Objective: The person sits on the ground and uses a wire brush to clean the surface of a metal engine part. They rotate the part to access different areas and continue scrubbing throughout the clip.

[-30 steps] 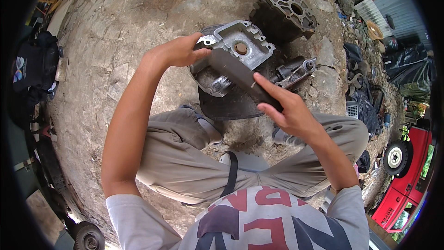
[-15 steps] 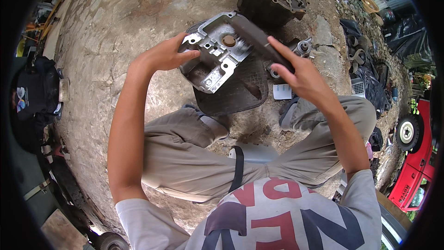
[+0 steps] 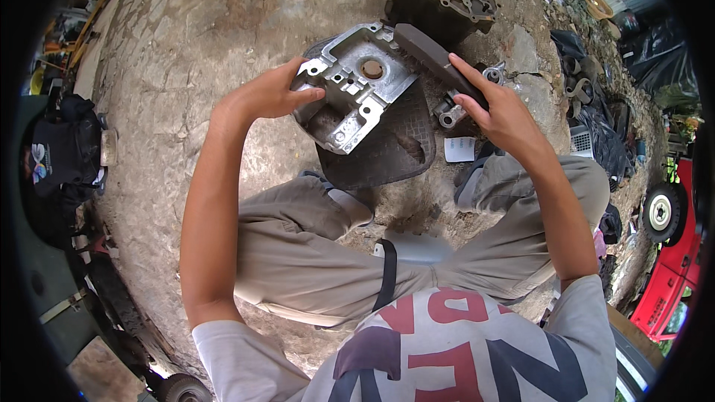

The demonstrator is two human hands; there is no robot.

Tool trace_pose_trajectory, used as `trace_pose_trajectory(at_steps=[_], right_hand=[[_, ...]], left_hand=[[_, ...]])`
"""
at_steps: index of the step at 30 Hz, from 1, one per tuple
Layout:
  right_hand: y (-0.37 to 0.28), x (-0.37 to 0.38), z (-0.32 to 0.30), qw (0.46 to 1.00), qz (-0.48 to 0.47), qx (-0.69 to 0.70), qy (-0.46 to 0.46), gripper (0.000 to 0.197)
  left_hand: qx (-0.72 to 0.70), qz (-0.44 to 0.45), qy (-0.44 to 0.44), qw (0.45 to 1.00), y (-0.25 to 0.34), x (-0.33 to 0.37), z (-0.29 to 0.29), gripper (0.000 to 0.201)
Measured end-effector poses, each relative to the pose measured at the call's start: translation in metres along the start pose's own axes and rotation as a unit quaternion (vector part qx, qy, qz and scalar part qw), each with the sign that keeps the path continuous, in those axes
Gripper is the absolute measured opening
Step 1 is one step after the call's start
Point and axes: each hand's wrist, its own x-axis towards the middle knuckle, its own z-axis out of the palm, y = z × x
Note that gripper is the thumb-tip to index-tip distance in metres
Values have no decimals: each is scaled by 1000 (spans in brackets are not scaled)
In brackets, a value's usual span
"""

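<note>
Hands (image 3: 269, 91) (image 3: 500, 109), left fingertips behind metal casting (image 3: 357, 83)

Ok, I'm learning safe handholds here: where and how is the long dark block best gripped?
Probably by its near end, coming from the right, as the right hand does, thumb and fingers on opposite sides. The long dark block is narrow enough there to straddle, while its far end sits close beside the silver casting, likely leaving less room.

The casting (image 3: 359, 88) sits over the mat (image 3: 381, 158), the housing (image 3: 438, 6) behind and right.
</note>
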Motion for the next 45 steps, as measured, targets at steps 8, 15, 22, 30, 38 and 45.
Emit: trace_pose_trajectory(at_steps=[8,15,22,30,38,45], right_hand=[[-51,-44,23,972,-183,65,-132,72],[-23,-26,18,987,-155,27,-37,70],[-12,-15,-12,1000,6,7,-15,67],[-50,-42,7,963,-216,65,-149,71],[1,-10,-14,999,1,-33,21,68],[-35,-32,-3,987,-110,76,-94,70]], left_hand=[[2,10,1,1000,-6,4,0,73],[1,16,5,1000,-10,5,2,75],[29,-17,-8,999,-3,0,-4,76],[77,-11,19,997,-1,-13,-10,72],[72,-6,12,997,-6,-21,-14,70],[89,-11,13,996,5,-19,-13,67]])
